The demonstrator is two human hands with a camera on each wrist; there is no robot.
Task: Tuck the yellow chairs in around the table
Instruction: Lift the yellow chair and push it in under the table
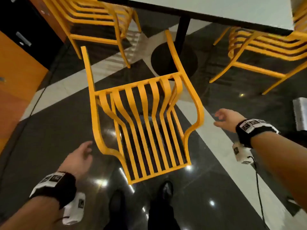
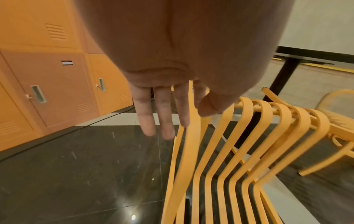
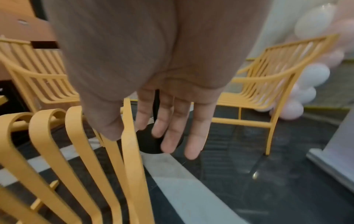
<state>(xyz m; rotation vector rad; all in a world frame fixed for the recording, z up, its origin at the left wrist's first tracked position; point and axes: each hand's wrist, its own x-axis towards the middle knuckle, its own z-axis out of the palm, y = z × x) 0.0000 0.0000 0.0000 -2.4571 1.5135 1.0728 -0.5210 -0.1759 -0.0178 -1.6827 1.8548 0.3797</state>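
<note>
A yellow slatted chair (image 1: 142,123) stands in front of me, its back nearest me and its seat facing the white table (image 1: 216,9). My left hand (image 1: 79,156) hovers open beside the chair's left armrest, fingers straight, touching nothing. On the other side my right hand (image 1: 224,120) is open beside the right armrest, a small gap away. The left wrist view shows the left hand's straight fingers (image 2: 147,121) next to the chair's slats (image 2: 220,151). In the right wrist view the right hand's fingers (image 3: 193,136) spread beside the chair's slats (image 3: 80,144). Two more yellow chairs, one at the left (image 1: 99,19) and one at the right (image 1: 265,47), stand at the table.
The table rests on a black post with a round black base (image 1: 172,60) just beyond the chair. Orange lockers (image 1: 16,72) line the left wall. A silver object (image 1: 299,113) sits at the right edge. White balloons (image 3: 314,72) hang behind the right chair. My shoes (image 1: 167,190) stand behind the chair.
</note>
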